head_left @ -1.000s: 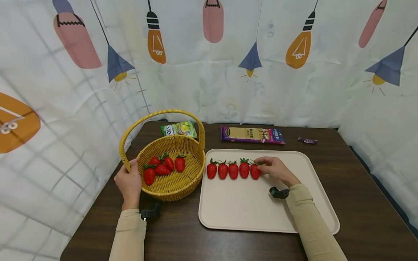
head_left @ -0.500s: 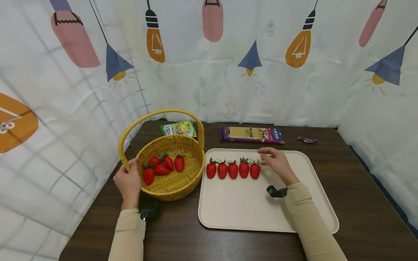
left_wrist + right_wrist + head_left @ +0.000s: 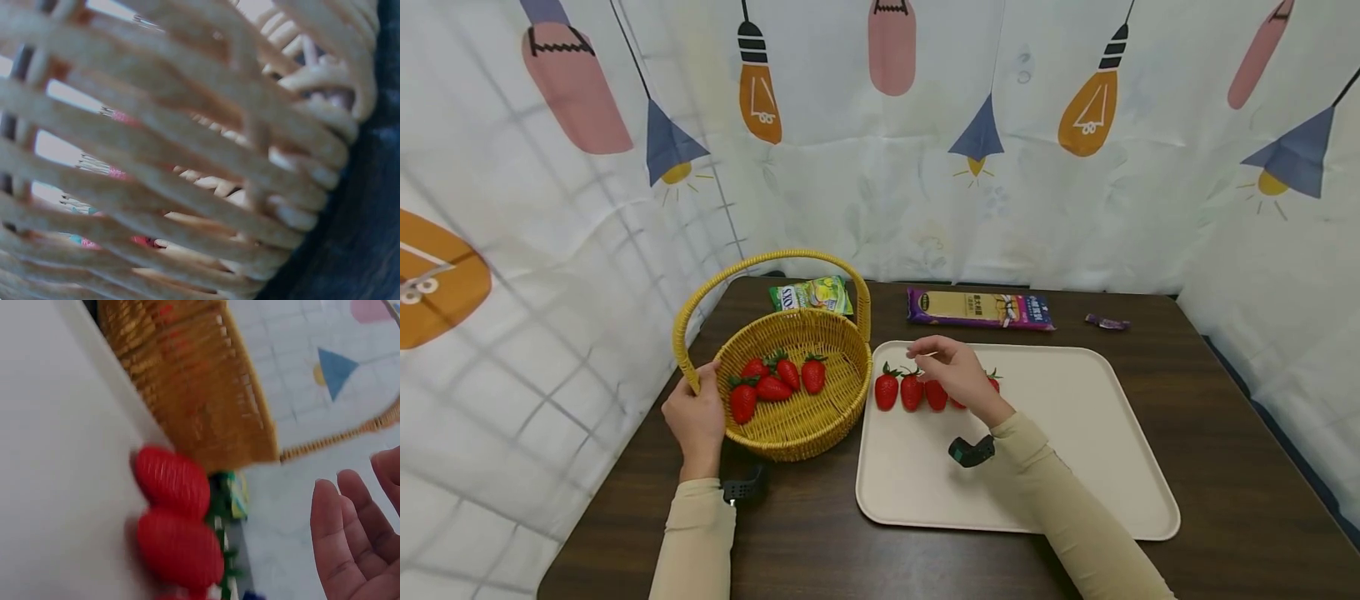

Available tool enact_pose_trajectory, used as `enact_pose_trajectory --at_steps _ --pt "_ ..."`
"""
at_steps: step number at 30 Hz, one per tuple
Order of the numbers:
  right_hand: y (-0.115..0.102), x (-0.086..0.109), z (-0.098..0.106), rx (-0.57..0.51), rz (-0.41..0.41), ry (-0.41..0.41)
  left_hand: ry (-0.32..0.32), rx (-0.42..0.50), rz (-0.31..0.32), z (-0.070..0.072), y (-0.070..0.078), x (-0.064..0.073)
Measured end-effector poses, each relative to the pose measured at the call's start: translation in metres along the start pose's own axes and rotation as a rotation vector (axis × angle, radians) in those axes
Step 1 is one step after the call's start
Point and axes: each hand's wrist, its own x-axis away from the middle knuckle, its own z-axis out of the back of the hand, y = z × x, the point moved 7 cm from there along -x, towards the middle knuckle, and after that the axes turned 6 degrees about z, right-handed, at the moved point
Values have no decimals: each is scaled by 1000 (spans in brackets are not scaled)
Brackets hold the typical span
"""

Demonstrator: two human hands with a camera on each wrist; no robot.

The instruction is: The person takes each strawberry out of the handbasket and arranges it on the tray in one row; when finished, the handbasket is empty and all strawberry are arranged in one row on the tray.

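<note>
My left hand [image 3: 696, 421] grips the left side of a yellow woven basket [image 3: 805, 437], by the foot of its handle. Inside it several strawberries [image 3: 773, 389] lie in a loose group; the basket weave [image 3: 187, 125] fills the left wrist view. Along the back left of a cream tray [image 3: 925, 500] runs a row of strawberries [image 3: 886, 392], stems pointing away. Over that row hovers my right hand [image 3: 958, 379], holding nothing and partly covering the strawberries on its right. In the right wrist view its fingers [image 3: 328, 531] are apart from the nearest strawberries [image 3: 180, 550].
Behind the basket lies a green snack bag [image 3: 812, 295]. A long purple packet [image 3: 981, 309] sits behind the tray, and a small purple wrapper [image 3: 1107, 322] is at the back right of the dark table [image 3: 805, 533]. A patterned curtain [image 3: 865, 208] hangs behind.
My right hand has let go of the rightmost strawberry in the row, lifted away and moved left over the row. My left hand and the basket have stayed in place.
</note>
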Motion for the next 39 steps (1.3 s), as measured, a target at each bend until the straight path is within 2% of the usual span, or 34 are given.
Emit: enact_pose_trajectory --at_steps 2,7,13,21,28,35,39 --pt "-11 -5 -17 -9 9 -31 -1 -1 -1 0 0 -1" --pt "-22 -21 -60 -37 23 -81 1 -5 7 -2 -1 -1" --pt "-20 -35 -95 -55 46 -133 14 -7 -2 -2 0 0" --pt "-20 -54 -117 -19 -3 -202 26 -8 -3 0 3 -2" --pt "-9 -72 -127 -65 -130 -239 21 -19 -1 1 2 -1" --pt "2 -82 -138 134 -139 -278 0 -22 -8 1 0 0" --pt "7 -85 -143 175 -170 -267 -3 -16 3 0 0 0"
